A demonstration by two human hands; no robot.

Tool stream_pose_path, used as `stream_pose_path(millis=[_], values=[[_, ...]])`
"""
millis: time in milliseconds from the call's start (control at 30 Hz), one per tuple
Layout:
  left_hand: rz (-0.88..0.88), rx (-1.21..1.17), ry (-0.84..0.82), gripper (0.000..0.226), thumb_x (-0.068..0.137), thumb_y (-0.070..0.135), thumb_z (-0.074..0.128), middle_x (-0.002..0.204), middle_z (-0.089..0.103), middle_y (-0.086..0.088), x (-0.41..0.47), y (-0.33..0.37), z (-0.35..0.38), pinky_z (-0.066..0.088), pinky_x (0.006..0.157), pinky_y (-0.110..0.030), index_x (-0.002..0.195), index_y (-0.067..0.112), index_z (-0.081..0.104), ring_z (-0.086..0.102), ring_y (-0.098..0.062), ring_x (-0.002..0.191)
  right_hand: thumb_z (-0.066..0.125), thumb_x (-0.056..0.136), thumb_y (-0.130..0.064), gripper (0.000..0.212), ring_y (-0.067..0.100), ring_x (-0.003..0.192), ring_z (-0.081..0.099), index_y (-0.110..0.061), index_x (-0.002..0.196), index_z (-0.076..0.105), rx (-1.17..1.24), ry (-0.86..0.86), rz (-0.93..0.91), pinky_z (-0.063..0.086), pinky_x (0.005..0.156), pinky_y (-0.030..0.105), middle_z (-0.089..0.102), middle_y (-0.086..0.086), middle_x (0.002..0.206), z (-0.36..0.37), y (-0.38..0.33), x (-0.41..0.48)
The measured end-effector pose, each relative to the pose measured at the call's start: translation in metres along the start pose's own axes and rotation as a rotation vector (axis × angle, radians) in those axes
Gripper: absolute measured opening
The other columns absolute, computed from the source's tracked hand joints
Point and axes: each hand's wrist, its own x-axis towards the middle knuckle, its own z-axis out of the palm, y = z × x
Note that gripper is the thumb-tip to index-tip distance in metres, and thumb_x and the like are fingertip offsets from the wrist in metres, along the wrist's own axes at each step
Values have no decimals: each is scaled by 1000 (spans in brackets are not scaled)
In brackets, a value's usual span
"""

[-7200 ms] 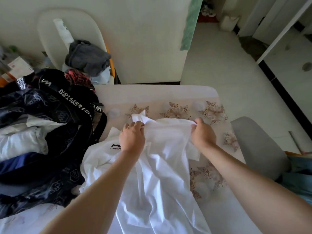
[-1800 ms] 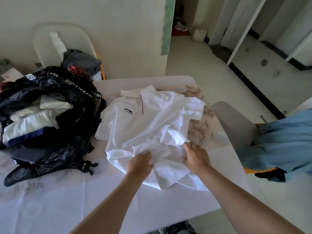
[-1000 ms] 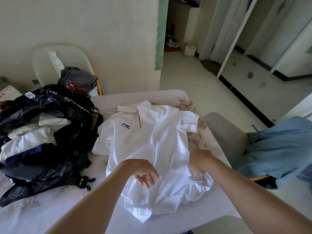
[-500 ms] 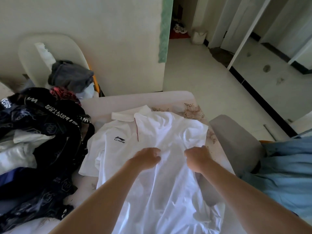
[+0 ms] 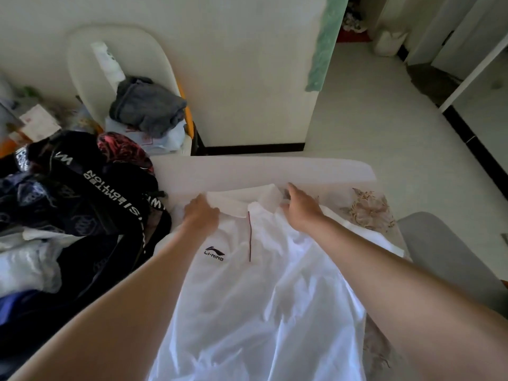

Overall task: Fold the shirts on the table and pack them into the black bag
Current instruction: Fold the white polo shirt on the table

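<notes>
A white polo shirt (image 5: 261, 298) is spread front-up on the table (image 5: 261, 169), collar (image 5: 236, 200) at the far end. The collar is gripped at its left by the left hand (image 5: 202, 214) and pinched at its right by the right hand (image 5: 302, 209). The black bag (image 5: 90, 204) is seen just left of it.

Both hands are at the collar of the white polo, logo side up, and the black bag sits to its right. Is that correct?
Not quite: the head view shows the black bag to the left of the white polo, not the right. Both the left hand and right hand are at its collar, logo side up.
</notes>
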Motion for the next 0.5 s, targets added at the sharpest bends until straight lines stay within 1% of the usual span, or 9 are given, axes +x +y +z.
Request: stream_pose_path(millis=[67, 133, 200, 267, 300, 367, 400, 433, 500], values=[[-11, 5, -39, 46, 97, 37, 49, 128, 54, -18, 9, -4, 4, 41, 95, -40, 131, 6, 49, 50, -35, 119, 49, 96, -49, 56, 33, 121, 50, -18, 140, 37, -206, -65, 22, 35, 105, 49, 55, 8, 130, 5, 2, 9], [-40, -47, -82, 45, 95, 43, 53, 109, 63, -13, 12, -8, 3, 43, 78, -33, 119, 6, 58, 59, -31, 100, 48, 91, -59, 53, 30, 119, 54, -25, 132, 45, -259, -93, 35, 30, 108, 52, 61, 0, 123, 7, 1, 10], [-2, -17, -110, 36, 92, 43, 57, 88, 63, -6, 10, -10, -3, 40, 68, -29, 104, 10, 64, 57, -26, 80, 51, 91, -55, 44, 27, 119, 57, -30, 126, 54, -102, -62, 50, 26, 112, 51, 64, -5, 121, 3, 0, 6], [36, -36, -84, 22, 89, 37, 58, 86, 63, -3, 5, -9, -14, 42, 69, -31, 90, 16, 63, 55, -24, 78, 58, 93, -44, 34, 22, 117, 58, -26, 121, 61, 91, 21, 57, 33, 108, 42, 65, -6, 121, -10, -3, -4], [56, -78, -62, 19, 89, 36, 58, 91, 64, -4, 3, -8, -18, 46, 73, -33, 87, 18, 61, 56, -25, 83, 61, 93, -38, 29, 21, 113, 58, -22, 116, 62, 179, 49, 54, 38, 101, 37, 65, -5, 118, -16, -3, -9], [136, -181, 29, 20, 91, 35, 55, 106, 59, -9, -8, -3, -33, 48, 81, -39, 99, 17, 61, 55, -29, 95, 64, 93, -27, 16, 20, 99, 57, -17, 104, 59, 301, 91, 31, 41, 81, 31, 63, -5, 103, -29, -6, -23], [178, -250, 69, 22, 95, 32, 51, 108, 56, -10, -16, -1, -42, 47, 77, -39, 109, 17, 57, 54, -28, 93, 63, 94, -22, 10, 21, 93, 56, -17, 99, 56, 327, 115, 19, 39, 74, 30, 60, -7, 95, -37, -9, -32], [219, -329, 100, 21, 99, 29, 47, 104, 57, -10, -26, 2, -52, 45, 68, -37, 116, 18, 52, 56, -27, 85, 60, 94, -19, 7, 22, 89, 56, -18, 96, 53, 351, 142, 16, 38, 69, 31, 58, -8, 90, -47, -12, -43], [304, -449, 163, 18, 103, 26, 41, 83, 61, -9, -51, 5, -73, 40, 52, -33, 120, 22, 43, 56, -25, 66, 55, 94, -20, 6, 24, 87, 58, -20, 96, 50, 413, 171, 17, 38, 64, 33, 59, -7, 89, -67, -20, -68]])
